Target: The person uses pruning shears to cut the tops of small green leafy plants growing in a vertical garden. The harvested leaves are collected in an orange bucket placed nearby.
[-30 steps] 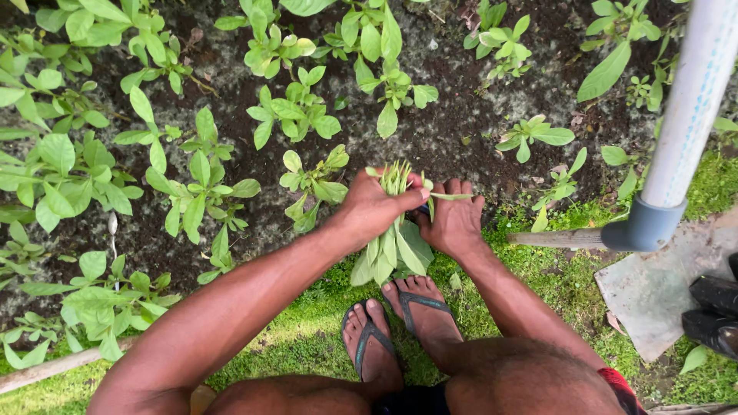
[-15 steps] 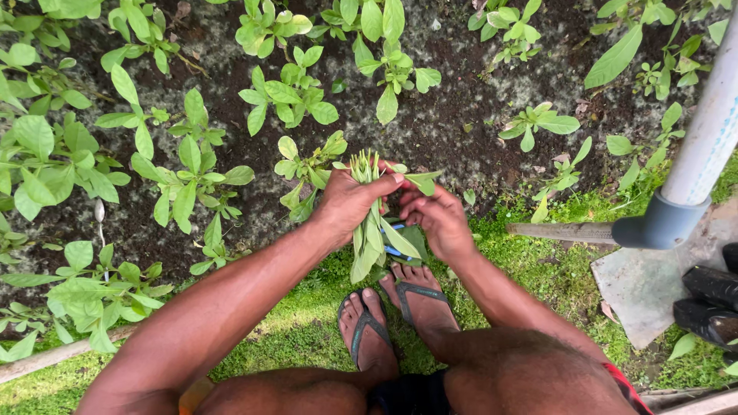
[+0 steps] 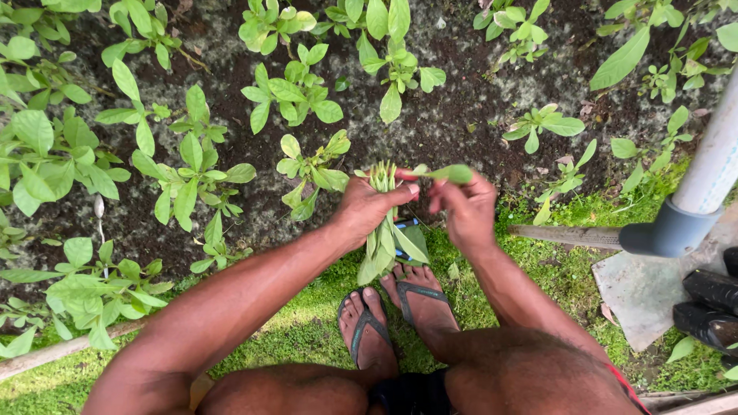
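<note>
Head view: hands (image 3: 419, 207) grip green leaf bunch (image 3: 387, 234), stems up, leaves down

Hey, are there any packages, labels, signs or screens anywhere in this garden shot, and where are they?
None in view: no package, label, sign or screen.
What is there: the left hand holds a bundle of cut green stems, the right hand pinches a single leaf, over a bed of dark soil with leafy plants.
A plain white pole stands at right.

Dark soil bed (image 3: 461, 131) with leafy seedlings (image 3: 296, 96); mossy grass strip (image 3: 307, 323) with flat grey slab (image 3: 642, 288), wooden stick (image 3: 46, 361).
</note>
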